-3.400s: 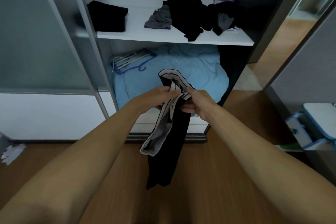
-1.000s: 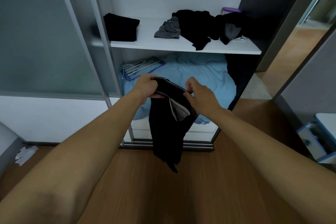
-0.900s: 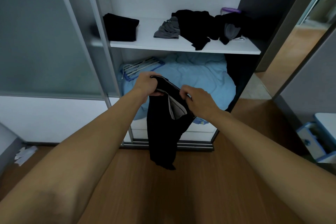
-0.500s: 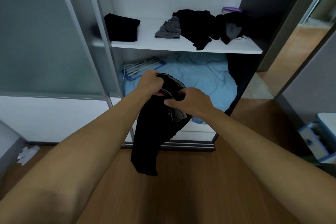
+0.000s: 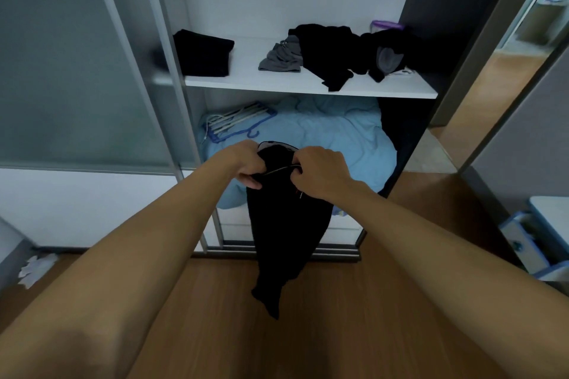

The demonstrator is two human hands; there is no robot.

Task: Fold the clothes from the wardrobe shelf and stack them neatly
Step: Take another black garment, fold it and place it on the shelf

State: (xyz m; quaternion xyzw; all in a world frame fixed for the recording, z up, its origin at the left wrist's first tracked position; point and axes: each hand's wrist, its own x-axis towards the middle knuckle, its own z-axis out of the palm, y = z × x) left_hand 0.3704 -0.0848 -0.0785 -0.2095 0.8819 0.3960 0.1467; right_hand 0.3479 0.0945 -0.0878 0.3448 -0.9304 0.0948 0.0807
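Head view. The left hand (image 5: pixel 246 164) and right hand (image 5: pixel 320 172), fingers curled, both clamp the top edge of a black garment (image 5: pixel 286 234) at centre. It hangs toward 6 o'clock over the floor (image 5: pixel 354 317). On the shelf (image 5: pixel 246 83) lie a folded piece (image 5: pixel 201 54) (11 o'clock) and a loose pile (image 5: pixel 332 52) (1 o'clock).

Black hanging garment (image 5: pixel 286 224) with pale edging; black folded garment (image 5: pixel 203 54), grey cloth (image 5: pixel 281 58), black heap (image 5: pixel 332 52) on white shelf (image 5: pixel 277 88); light-blue bedding (image 5: pixel 332 138); brown wood-grain floor (image 5: pixel 338 317).

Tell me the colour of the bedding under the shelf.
Light blue. The bedding shows best in the head view.
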